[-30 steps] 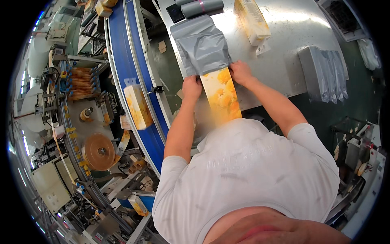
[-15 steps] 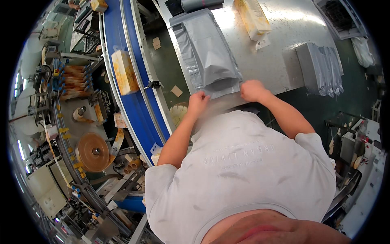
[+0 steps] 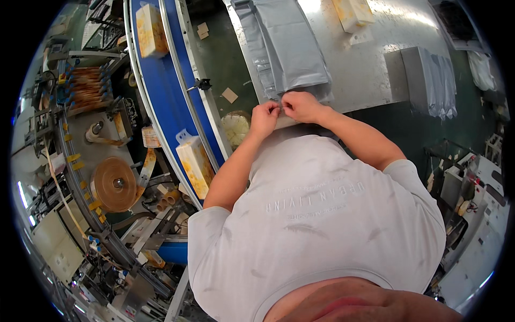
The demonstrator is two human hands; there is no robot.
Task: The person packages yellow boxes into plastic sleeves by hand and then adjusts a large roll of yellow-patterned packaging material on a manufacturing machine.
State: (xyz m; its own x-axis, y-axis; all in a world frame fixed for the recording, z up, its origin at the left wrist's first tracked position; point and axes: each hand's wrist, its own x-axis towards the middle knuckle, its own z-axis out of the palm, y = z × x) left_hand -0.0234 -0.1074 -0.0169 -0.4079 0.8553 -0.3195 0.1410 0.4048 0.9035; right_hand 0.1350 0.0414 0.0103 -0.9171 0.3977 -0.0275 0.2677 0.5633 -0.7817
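Observation:
A grey plastic mailing bag (image 3: 295,51) lies on the metal table, its near end reaching my hands. My left hand (image 3: 265,118) is closed in a pinch just past the bag's near left corner. Close against it, my right hand (image 3: 301,106) is closed too, its thumb and fingertips beside the left fingertips at the bag's near edge. Whatever sits between the fingers of either hand is too small or hidden to make out.
A yellow-and-white package (image 3: 351,15) lies farther back on the metal table (image 3: 370,80). A stack of grey bags (image 3: 424,80) hangs at the table's right edge. On my left, a blue conveyor belt (image 3: 166,99) carries patterned packages (image 3: 195,163). Machinery with a brown roll (image 3: 113,184) stands beyond.
My right hand has moved left from the bag's near right corner to meet my left hand. The bag's raised near end now lies flatter. Packages on the belt have moved nearer; my view has shifted.

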